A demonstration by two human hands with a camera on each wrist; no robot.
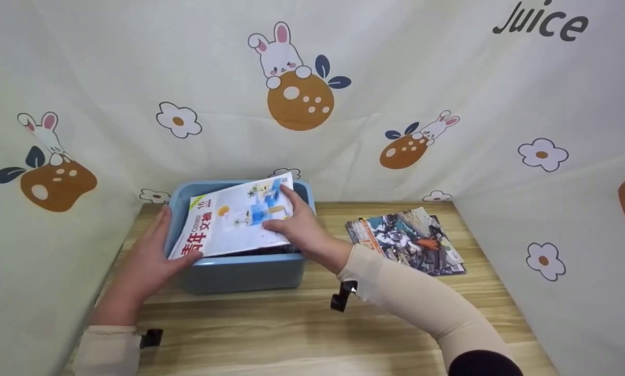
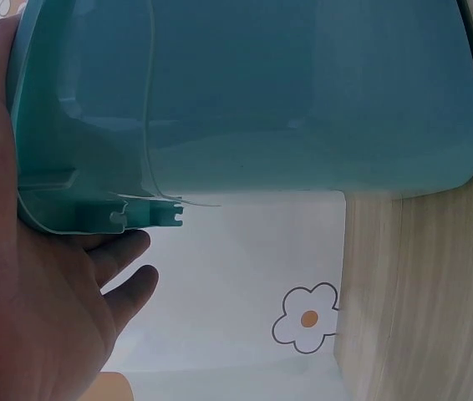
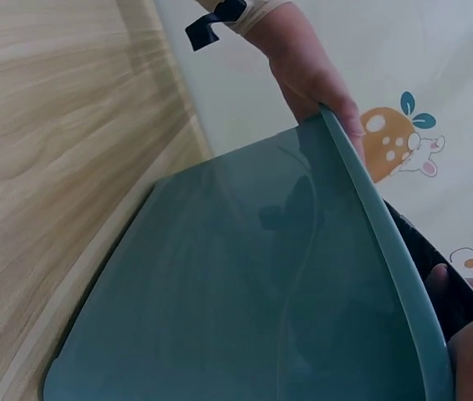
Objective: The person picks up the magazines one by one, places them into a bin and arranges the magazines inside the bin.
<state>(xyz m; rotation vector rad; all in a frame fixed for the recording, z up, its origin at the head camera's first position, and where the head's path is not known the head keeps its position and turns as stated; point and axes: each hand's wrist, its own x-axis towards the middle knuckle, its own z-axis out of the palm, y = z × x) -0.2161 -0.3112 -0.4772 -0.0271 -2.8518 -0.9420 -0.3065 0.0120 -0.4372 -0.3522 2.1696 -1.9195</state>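
A light-blue plastic bin [image 1: 244, 274] stands on the table. Slanted across its opening lies a white magazine [image 1: 239, 222] with red Chinese lettering and a blue ice-pop picture. My right hand [image 1: 307, 227] holds this magazine by its right side, thumb over the cover and the index finger along the edge; its other fingers are hidden. At the bin's left front corner is my left hand [image 1: 153, 261], with fairly straight fingers along the outside and the thumb by the front rim, near the magazine's corner. In the left wrist view, fingertips [image 2: 132, 292] extend past the bin's side.
To the right of the bin lies a small pile of magazines [image 1: 409, 243], the top one with a dark, colourful cover. Dark material shows inside the bin under the white magazine. Pale printed cloth [image 1: 354, 94] walls in the wood-grain table [image 1: 270, 334] at the back and sides.
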